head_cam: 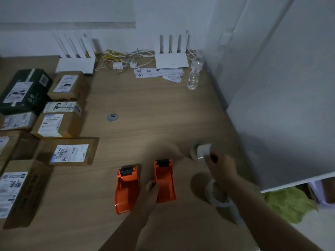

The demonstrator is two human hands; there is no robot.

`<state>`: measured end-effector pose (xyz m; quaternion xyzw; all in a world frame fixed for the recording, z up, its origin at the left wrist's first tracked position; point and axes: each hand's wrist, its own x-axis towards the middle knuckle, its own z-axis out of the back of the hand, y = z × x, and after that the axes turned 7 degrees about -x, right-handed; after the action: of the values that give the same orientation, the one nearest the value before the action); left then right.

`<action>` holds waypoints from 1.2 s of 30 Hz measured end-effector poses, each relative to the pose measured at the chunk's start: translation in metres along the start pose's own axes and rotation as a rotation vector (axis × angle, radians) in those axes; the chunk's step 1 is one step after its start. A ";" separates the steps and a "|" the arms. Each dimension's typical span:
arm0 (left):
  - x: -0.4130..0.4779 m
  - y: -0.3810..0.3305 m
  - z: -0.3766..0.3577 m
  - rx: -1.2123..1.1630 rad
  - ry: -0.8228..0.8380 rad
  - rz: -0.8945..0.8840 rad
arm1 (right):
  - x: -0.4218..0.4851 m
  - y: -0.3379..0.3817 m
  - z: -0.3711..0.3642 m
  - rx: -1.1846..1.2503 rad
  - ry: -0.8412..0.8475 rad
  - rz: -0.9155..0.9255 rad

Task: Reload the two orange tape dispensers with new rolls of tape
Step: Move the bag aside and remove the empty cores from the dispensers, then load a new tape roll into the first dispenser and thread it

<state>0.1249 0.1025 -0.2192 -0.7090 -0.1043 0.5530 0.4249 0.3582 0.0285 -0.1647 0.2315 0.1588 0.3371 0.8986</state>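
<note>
The head camera looked down on a wooden table (163, 109) in dim light. Two orange tape dispensers lay side by side near the front edge, both without a roll: the left dispenser (126, 190) and the right dispenser (164, 180), just apart from each other. The left hand (152, 192) rested between them, its fingers against the left side of the right dispenser; how tightly it gripped could not be told. The right hand (220, 168) reached forward and pinched a clear roll of tape (202, 153) between thumb and fingers, to the right of the dispensers. A second roll of tape (216, 193) lay on the table under the right forearm, blurred. Cardboard parcels (59, 124) with shipping labels were stacked along the left side. At the back stood two white routers (172, 58) with cables, paper slips and a water bottle (194, 73).
</note>
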 end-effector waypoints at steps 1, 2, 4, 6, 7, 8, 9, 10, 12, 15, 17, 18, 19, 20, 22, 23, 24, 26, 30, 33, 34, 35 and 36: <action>0.002 0.002 -0.001 0.007 0.002 0.000 | 0.013 -0.009 0.008 -0.085 -0.026 0.024; 0.004 0.004 -0.002 0.016 0.002 -0.010 | 0.026 -0.018 0.014 -0.157 -0.027 0.042; 0.005 0.006 -0.004 0.011 -0.006 -0.027 | 0.051 -0.037 0.022 -0.289 0.031 0.084; 0.006 0.007 -0.005 0.013 -0.013 -0.055 | 0.071 -0.056 0.024 -0.384 0.115 0.108; 0.006 0.007 -0.006 0.026 -0.007 -0.063 | 0.080 -0.065 0.024 -0.424 0.150 0.111; 0.006 0.007 -0.006 0.045 0.001 -0.065 | 0.087 -0.073 0.022 -0.472 0.182 0.122; 0.005 0.006 -0.007 0.060 0.007 -0.064 | 0.092 -0.078 0.020 -0.524 0.206 0.138; 0.004 0.005 -0.008 0.066 0.010 -0.069 | 0.097 -0.081 0.017 -0.572 0.225 0.155; 0.003 0.003 -0.009 0.062 -0.001 -0.079 | 0.103 -0.083 0.009 -0.667 0.263 0.195; 0.005 0.003 -0.008 0.033 -0.031 -0.071 | 0.111 -0.082 -0.004 -0.825 0.314 0.228; 0.006 0.006 -0.006 0.032 -0.036 -0.075 | 0.112 -0.082 -0.011 -0.869 0.370 0.211; 0.007 0.007 -0.004 0.038 -0.039 -0.078 | 0.113 -0.083 -0.014 -0.879 0.401 0.205; 0.007 0.009 -0.003 0.044 -0.041 -0.077 | 0.113 -0.082 -0.015 -0.883 0.420 0.189; 0.007 0.009 -0.002 0.048 -0.040 -0.076 | 0.113 -0.083 -0.017 -0.876 0.424 0.174; 0.008 0.010 -0.001 0.040 -0.044 -0.080 | 0.114 -0.086 -0.017 -0.833 0.387 0.167; 0.009 0.010 -0.001 0.030 -0.047 -0.083 | 0.113 -0.087 -0.016 -0.803 0.348 0.178; 0.008 0.010 -0.001 0.025 -0.049 -0.086 | 0.110 -0.090 -0.016 -0.750 0.286 0.199; 0.008 0.009 0.001 0.020 -0.064 -0.096 | 0.097 -0.089 -0.014 -0.598 0.159 0.221; 0.008 0.007 0.005 -0.001 -0.082 -0.123 | 0.047 -0.064 -0.014 -0.412 0.047 0.225; 0.007 0.002 0.008 -0.087 -0.116 -0.161 | 0.003 -0.060 -0.019 -0.501 0.061 0.277; 0.006 -0.001 0.010 -0.103 -0.110 -0.165 | -0.011 -0.060 -0.022 -0.515 0.082 0.265; 0.004 -0.005 0.013 -0.111 -0.100 -0.174 | -0.024 -0.057 -0.024 -0.508 0.116 0.225; 0.004 -0.009 0.016 -0.120 -0.088 -0.189 | -0.033 -0.057 -0.028 -0.501 0.139 0.173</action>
<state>0.1149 0.1182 -0.2156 -0.6951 -0.2221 0.5340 0.4270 0.3522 -0.0235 -0.2135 -0.0091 0.1116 0.4563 0.8827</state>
